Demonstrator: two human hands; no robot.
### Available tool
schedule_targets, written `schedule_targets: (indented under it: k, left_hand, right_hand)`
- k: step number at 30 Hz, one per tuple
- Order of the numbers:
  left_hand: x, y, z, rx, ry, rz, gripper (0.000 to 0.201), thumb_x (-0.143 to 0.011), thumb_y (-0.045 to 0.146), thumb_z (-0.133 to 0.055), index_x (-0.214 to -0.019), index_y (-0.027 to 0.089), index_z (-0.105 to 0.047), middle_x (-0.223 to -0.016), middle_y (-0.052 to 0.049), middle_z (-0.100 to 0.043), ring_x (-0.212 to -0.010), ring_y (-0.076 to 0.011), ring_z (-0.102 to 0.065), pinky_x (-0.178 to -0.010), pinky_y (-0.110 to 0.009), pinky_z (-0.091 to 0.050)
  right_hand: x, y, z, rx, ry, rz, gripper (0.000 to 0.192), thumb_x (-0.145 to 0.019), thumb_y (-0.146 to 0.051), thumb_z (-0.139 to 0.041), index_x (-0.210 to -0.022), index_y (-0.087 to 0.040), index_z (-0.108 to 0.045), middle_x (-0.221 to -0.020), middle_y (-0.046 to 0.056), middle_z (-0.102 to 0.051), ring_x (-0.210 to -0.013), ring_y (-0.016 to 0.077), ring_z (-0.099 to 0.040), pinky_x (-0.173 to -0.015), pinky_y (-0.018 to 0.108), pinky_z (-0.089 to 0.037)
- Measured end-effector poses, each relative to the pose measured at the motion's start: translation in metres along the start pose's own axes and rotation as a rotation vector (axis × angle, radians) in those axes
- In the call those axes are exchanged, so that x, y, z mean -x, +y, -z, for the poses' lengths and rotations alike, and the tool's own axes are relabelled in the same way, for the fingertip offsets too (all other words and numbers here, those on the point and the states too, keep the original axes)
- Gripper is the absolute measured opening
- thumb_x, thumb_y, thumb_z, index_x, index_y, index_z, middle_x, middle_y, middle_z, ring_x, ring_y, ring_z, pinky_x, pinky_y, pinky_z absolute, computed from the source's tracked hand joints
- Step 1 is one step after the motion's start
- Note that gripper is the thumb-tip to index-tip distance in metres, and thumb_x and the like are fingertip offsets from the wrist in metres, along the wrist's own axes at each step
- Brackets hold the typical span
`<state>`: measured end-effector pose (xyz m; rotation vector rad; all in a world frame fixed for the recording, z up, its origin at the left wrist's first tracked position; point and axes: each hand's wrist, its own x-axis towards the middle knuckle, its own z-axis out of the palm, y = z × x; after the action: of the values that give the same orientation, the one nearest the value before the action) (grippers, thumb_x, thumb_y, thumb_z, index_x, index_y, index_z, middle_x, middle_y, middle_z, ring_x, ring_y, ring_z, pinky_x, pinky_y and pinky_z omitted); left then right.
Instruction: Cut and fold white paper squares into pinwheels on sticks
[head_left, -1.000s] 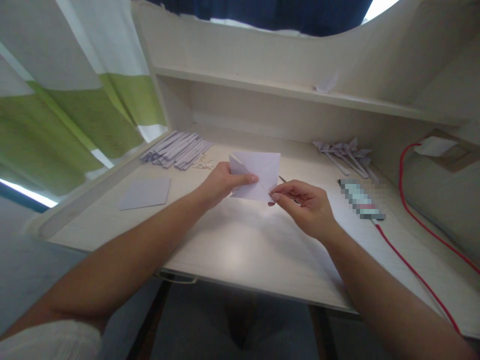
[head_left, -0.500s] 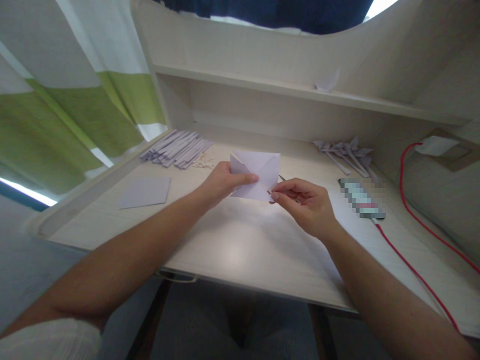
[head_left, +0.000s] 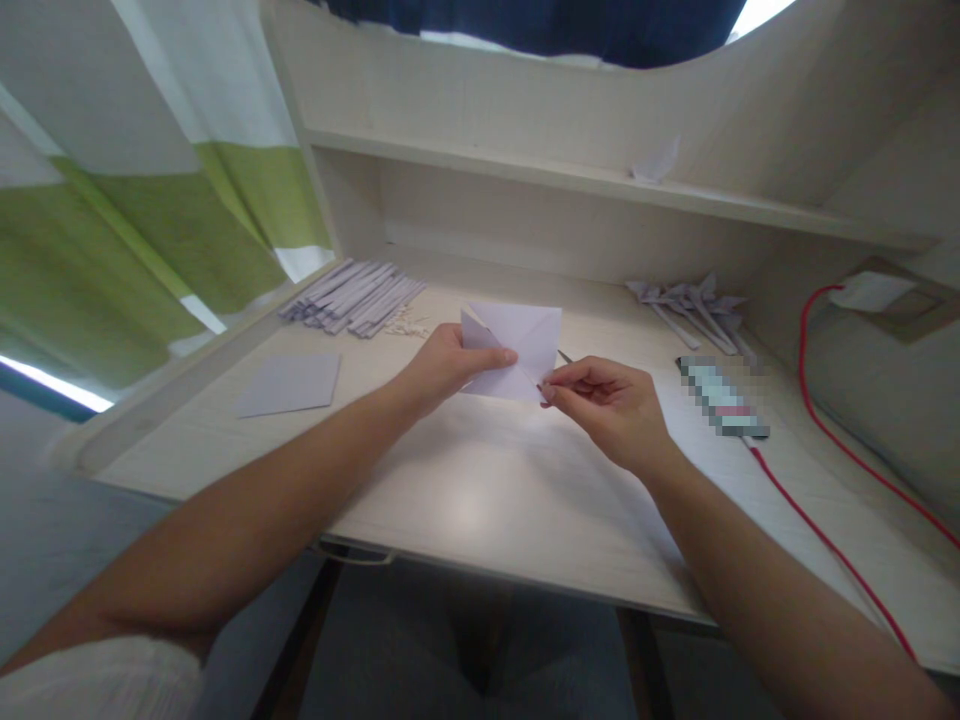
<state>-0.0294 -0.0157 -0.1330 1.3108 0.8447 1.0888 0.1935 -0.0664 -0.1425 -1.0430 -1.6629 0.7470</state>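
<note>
White, square paper sheet, marked with diagonal lines toward middle, open slit along upper-left one; held above bench in left hand, lower-right corner at right hand.

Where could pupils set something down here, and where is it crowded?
Bare: the pale wooden desk between its front edge and the held white paper sheet; the back strip between the white paper sticks and the white folded paper pile. Crowded: back left, with those sticks and small pale bits; right, where that pile sits behind a rectangular dark-edged phone.
</note>
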Motion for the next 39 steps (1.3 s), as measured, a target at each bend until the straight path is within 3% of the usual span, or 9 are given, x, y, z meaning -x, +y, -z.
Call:
schedule_targets:
  k: [9, 24, 39]
  left_hand:
    - [0.0014, 0.0002, -0.001, -0.049, 0.058, 0.011, 0.026, -0.062, 0.033, -0.089, -0.073, 0.013, -0.075, -0.071, -0.002, -0.073, -0.062, -0.0147, -0.064, -0.06, -0.026, -0.049]
    - [0.0014, -0.0012, -0.0004, -0.024, 0.019, 0.019, 0.025, -0.063, 0.031, -0.09, -0.071, 0.014, -0.074, -0.068, 0.0, -0.071, -0.057, -0.0115, -0.06, -0.057, -0.024, -0.046]
    - [0.0033, 0.0028, -0.0036, -0.048, 0.049, 0.038, 0.025, -0.062, 0.032, -0.089, -0.068, 0.014, -0.073, -0.065, 0.0, -0.07, -0.056, -0.0115, -0.058, -0.056, -0.024, -0.044]
  right_hand:
    - [0.0013, -0.0017, -0.0004, -0.042, -0.003, -0.006, 0.007, -0.083, -0.027, -0.083, -0.086, -0.021, -0.08, -0.086, 0.006, -0.081, -0.077, 0.0202, -0.075, -0.073, 0.036, -0.06]
    - [0.0005, 0.0002, -0.0004, 0.018, 0.0, 0.001, 0.005, -0.08, -0.022, -0.086, -0.083, -0.021, -0.081, -0.084, 0.003, -0.081, -0.073, 0.0166, -0.072, -0.068, 0.03, -0.056]
    - [-0.0002, -0.0024, -0.0006, -0.125, -0.046, -0.022, 0.01, -0.087, -0.029, -0.083, -0.088, -0.02, -0.079, -0.083, 0.004, -0.078, -0.074, 0.0184, -0.072, -0.071, 0.034, -0.06]
